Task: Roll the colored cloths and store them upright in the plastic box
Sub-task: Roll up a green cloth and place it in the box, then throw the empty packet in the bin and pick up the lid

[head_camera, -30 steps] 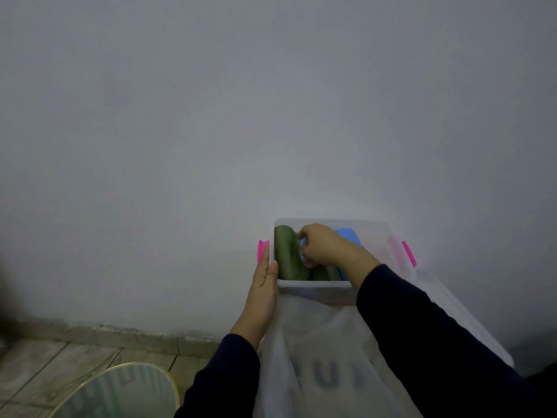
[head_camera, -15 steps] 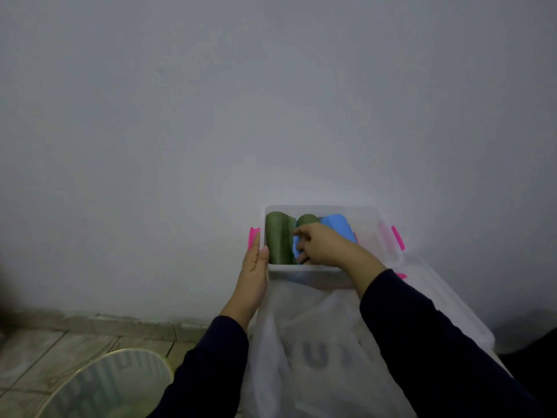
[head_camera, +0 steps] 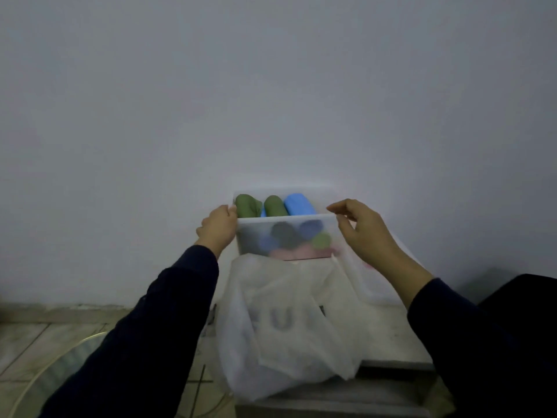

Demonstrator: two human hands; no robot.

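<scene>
Plastic box taken as landmark; it is seen tilted or lifted against the wall, front wall facing the camera.

Left of box: left hand is curled round the left rim corner, fingers over the edge, touching the box. A round glassy object is seen on the floor, well apart, below-left.

In the box: rolled cloths are packed side by side. Along the top edge, left to right: green roll, a sliver of blue between, second green roll, blue roll. Long axes run roughly parallel to each other, pointing away from the camera and up. Through the translucent front wall more roll ends are made out: dark, blue, green, and something pinkish at the bottom; exact count cannot be told.

Below box: a white translucent bag is draped on the surface, its upper edge touching the box's lower front.

Right of box: right hand is at the right rim corner, fingers loosely bent, thumb and forefinger at the edge. Whether the rim is actually pinched or only touched cannot be told.

Judgement: hands are set apart on opposite ends of the box, equally near; box lies straight ahead between them. Rolling looks done for the visible cloths. The next move likely turns on setting the box level without the rolls tipping; slip risk sits on the right side, where the grip looks loose.
</scene>
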